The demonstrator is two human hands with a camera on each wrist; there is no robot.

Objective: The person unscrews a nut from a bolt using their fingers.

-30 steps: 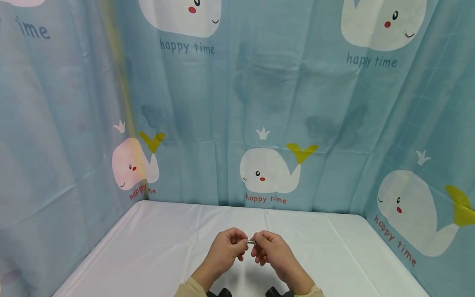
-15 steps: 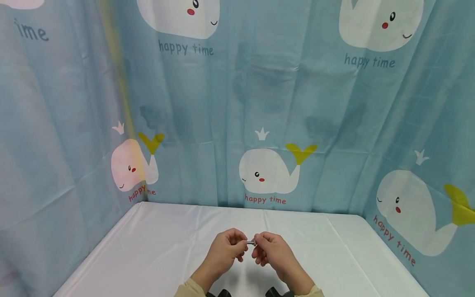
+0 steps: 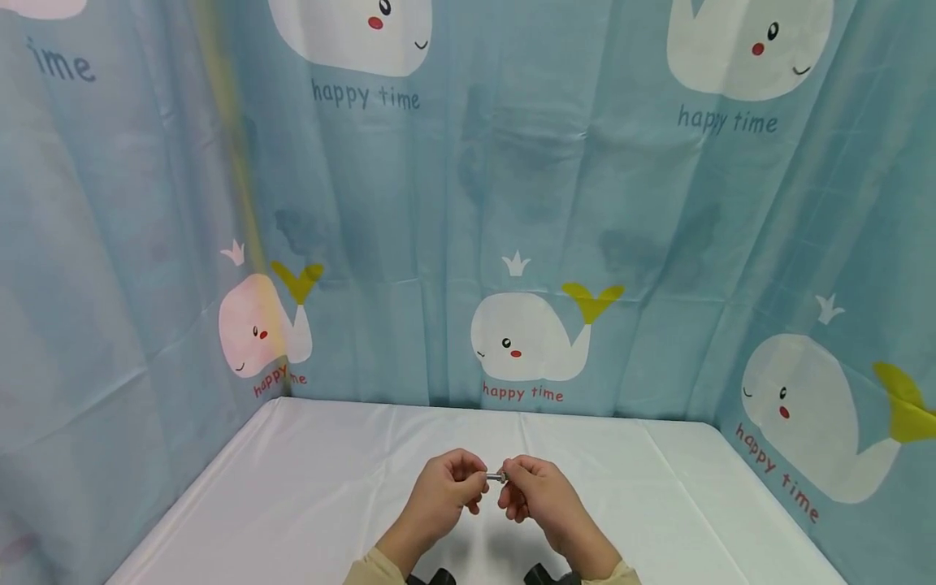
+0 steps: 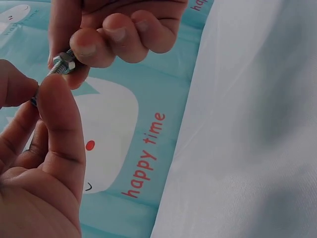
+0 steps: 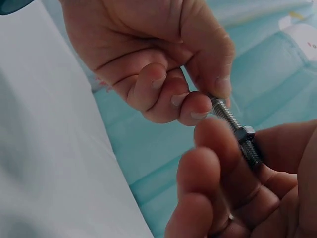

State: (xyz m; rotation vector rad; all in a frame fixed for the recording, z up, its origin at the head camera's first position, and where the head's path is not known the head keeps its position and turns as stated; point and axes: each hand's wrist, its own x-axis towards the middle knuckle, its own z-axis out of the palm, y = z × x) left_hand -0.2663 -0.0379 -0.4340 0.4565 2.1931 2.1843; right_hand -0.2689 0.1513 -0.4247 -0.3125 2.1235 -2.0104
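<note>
A silver threaded bolt [image 3: 493, 477] lies roughly level between the two hands, above the table. My left hand [image 3: 444, 492] pinches its head end with thumb and forefinger; the fingertips mostly hide the head. A hex nut [image 5: 245, 133] sits partway along the bolt, with threads showing on both sides of it in the right wrist view. My right hand [image 3: 539, 494] has thumb and forefinger on either side of the nut, pinching it, while its other fingers curl loosely below. In the left wrist view, the nut shows right by the right fingertips.
A white cloth covers the table [image 3: 322, 487]. Blue curtains [image 3: 380, 325] printed with whales enclose the table at the back and both sides. Dark wrist devices [image 3: 442, 576] show at the bottom edge, beside the beige sleeves [image 3: 374, 567].
My right fingers have shifted slightly on the nut, and more of it shows in the head view. My left hand stays in place on the bolt.
</note>
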